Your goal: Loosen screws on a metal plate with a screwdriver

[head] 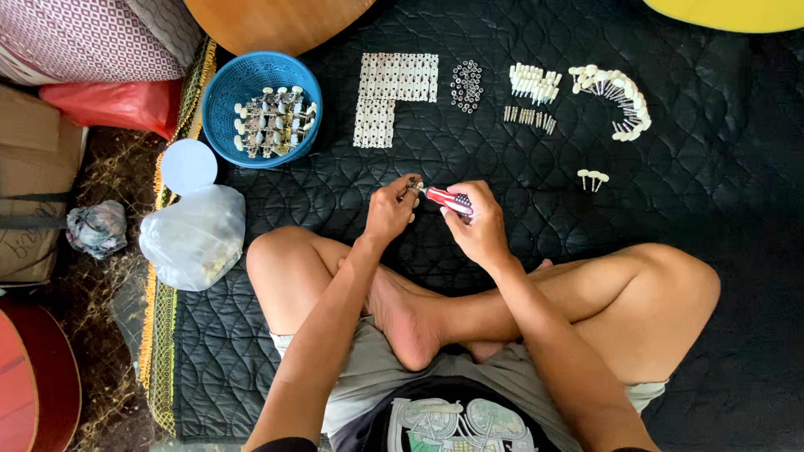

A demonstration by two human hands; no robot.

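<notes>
I sit cross-legged on a black quilted mat (pixel 712 201). My left hand (pixel 389 209) pinches a small metal tuning part (pixel 414 186) with a white knob. My right hand (pixel 477 226) grips a red-handled screwdriver (pixel 448 200), its tip pointing left against that part. Both hands hover just above the mat, in front of my knees.
A blue basket (pixel 251 75) of assembled tuner sets stands at the back left. Rows of white plates (pixel 392 92), dark washers (pixel 466 84), white pegs (pixel 533 82), small screws (pixel 528 117) and knobbed shafts (pixel 620 100) lie across the mat. A plastic bag (pixel 194 236) and round lid (pixel 188 166) sit left.
</notes>
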